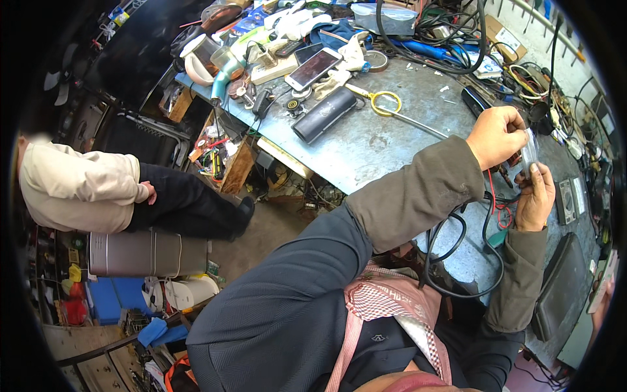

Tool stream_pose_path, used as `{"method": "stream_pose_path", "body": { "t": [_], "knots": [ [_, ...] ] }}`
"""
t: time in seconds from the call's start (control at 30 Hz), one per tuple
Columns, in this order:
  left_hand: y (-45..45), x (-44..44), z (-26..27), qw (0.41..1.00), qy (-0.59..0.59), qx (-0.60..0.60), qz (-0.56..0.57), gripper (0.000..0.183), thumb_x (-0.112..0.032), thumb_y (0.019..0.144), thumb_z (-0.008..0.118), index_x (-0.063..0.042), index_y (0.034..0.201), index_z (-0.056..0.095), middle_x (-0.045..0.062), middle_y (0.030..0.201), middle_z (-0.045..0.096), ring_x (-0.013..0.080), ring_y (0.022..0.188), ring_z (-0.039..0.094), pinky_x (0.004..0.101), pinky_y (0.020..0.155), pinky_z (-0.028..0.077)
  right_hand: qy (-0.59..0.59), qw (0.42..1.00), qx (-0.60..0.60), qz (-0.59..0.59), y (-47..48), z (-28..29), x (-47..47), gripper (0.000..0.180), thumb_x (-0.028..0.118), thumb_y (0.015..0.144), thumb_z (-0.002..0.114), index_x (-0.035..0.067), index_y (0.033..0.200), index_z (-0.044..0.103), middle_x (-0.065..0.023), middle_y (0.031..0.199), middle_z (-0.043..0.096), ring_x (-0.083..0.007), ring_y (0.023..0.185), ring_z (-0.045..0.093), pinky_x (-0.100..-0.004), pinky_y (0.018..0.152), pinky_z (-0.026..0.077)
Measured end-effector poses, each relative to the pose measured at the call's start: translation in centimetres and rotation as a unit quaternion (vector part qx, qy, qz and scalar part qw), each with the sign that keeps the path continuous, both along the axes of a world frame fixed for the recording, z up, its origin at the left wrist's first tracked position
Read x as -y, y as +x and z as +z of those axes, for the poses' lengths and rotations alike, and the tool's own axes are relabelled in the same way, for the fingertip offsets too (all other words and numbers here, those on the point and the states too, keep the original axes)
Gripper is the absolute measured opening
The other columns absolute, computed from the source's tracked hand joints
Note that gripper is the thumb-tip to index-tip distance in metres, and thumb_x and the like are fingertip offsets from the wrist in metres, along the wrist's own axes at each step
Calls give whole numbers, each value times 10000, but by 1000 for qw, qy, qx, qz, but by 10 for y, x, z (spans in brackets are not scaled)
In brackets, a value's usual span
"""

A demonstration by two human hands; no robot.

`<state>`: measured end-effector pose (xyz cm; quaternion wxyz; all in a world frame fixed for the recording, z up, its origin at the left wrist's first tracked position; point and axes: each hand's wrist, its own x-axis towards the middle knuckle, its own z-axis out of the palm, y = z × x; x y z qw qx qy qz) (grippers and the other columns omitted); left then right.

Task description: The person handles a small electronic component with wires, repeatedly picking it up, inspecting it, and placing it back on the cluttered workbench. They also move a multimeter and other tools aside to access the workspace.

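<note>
Between my two hands is a small clear plastic bag. My left hand pinches its upper part with bent fingers. Lower down, my right hand grips the bag's bottom end between thumb and fingers. What the bag contains cannot be made out. Both hands are above the right part of a worn blue-grey workbench. Under them, red test-lead wire and a thick black cable loop over the bench edge. A thin metal rod points towards my left wrist.
A yellow-rimmed magnifying glass, a black cylindrical case and a white smartphone lie left. A multimeter and black padded case lie right. Another person stands left; someone's hand shows at the right rim.
</note>
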<state>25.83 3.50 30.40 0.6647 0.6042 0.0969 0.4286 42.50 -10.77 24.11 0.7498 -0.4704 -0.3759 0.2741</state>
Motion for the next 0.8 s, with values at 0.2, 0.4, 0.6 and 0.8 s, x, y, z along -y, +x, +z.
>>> {"method": "stream_pose_path", "body": {
  "t": [0.2, 0.4, 0.6, 0.8],
  "knots": [
    [9, -1, -9, 999, -12, 29, -11, 86, -32, 897, 742, 50, 888, 719, 91, 722, 723, 129, 602, 695, 321, 530, 545, -10, 999, -31, 20, -5, 3, -1, 217, 147, 1088, 684, -13, 1232, 703, -75, 993, 746, -148, 804, 686, -306, 759, 573],
    [7, -4, -7, 999, 31, -10, 2, 97, -47, 959, 747, 44, 983, 724, 74, 875, 757, 105, 749, 709, 294, 654, 584, 2, 999, -40, 16, -8, 5, 1, 141, 164, 1094, 678, 33, 1143, 693, -63, 955, 736, -150, 793, 696, -308, 751, 587],
    [0, 1, 0, 1000, -2, 18, -6, 87, -41, 926, 742, 41, 908, 718, 83, 805, 745, 119, 671, 697, 316, 582, 564, 7, 999, -32, 13, -10, 8, -1, 120, 161, 1077, 708, 47, 1116, 719, -43, 933, 741, -137, 765, 693, -302, 748, 585],
    [3, -5, -7, 999, 49, 16, 12, 102, -72, 971, 721, 27, 951, 731, 47, 855, 748, 81, 753, 668, 280, 667, 556, 12, 998, -43, 33, -13, 9, -3, 156, 153, 1073, 706, 27, 1165, 710, -70, 998, 763, -155, 783, 715, -306, 742, 606]
  ]
}}
